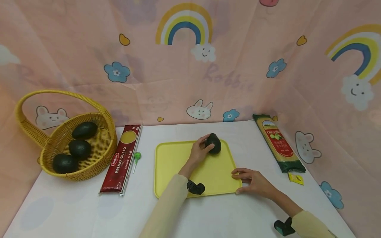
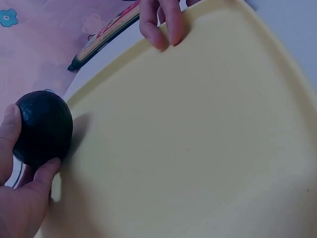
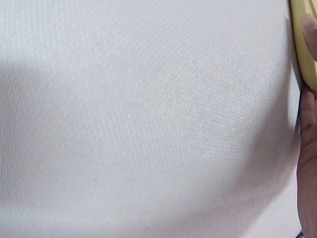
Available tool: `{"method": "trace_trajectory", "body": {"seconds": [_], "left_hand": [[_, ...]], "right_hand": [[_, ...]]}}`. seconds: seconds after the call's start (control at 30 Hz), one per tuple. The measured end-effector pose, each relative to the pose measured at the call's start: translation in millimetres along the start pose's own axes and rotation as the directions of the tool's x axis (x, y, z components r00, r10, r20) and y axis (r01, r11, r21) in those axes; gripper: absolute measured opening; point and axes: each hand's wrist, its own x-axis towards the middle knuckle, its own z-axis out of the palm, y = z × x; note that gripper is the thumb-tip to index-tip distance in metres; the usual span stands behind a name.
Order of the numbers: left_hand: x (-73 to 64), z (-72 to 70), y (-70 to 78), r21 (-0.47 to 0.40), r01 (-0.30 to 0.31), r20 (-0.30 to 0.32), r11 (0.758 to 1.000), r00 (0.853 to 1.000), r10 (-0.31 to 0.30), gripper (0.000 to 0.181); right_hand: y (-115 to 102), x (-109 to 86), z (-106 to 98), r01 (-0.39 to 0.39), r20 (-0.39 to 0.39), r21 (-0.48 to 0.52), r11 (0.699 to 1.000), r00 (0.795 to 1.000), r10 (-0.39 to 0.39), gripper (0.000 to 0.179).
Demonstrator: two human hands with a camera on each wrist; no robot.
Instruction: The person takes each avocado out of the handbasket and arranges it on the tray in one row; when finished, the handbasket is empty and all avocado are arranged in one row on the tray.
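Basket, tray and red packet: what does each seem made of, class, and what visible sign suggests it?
Basket: perhaps wicker or plastic cord, slight sheen; woven strands show. Tray: likely plastic, smooth, fairly matte; even yellow, raised rim. Red packet: probably plastic film, glossy; silvery edge.

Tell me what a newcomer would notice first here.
Probably the central yellow tray, the right hand holding its near right corner. Then the dark avocado in the left hand, near the tray's far edge. The yellow basket on the left, holding three more avocados, may come next.
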Motion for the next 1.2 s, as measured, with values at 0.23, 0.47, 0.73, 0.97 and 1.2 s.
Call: {"method": "trace_trajectory", "body": {"seconds": [0.23, 0.47, 0.73, 0.97, 1.2], "left_hand": [[3.6, 14.6, -4.0, -0.019, -0.030, -0.052, 0.999, 0.998, 0.029, 0.049], [4.4, 25.3, -1.3, -0.060, -0.045, -0.044, 0.997, 0.998, 0.043, 0.049], [9.0, 34.0, -1.1, 0.044, -0.036, -0.069, 0.998, 0.997, 0.039, 0.049], [10.1, 40.1, -0.8, 0.100, -0.036, -0.098, 0.994, 0.994, 0.046, 0.049], [12.9, 44.6, -1.4, 0.108, -0.017, -0.127, 0.994, 0.991, 0.031, 0.049]], "right_hand": [[1, -0.8, 0, -0.002, -0.006, -0.018, 1.000, 1.000, 0.002, 0.046], [0, -0.1, 1, -0.011, -0.008, -0.039, 0.999, 1.000, 0.011, 0.047], [0, -0.1, 0, -0.022, -0.014, -0.042, 0.999, 1.000, 0.021, 0.047], [0, -0.4, 2, -0.019, -0.006, -0.033, 0.999, 1.000, 0.019, 0.047], [-1, -1.1, 1, -0.028, -0.008, -0.019, 0.999, 1.000, 0.028, 0.047]]}}
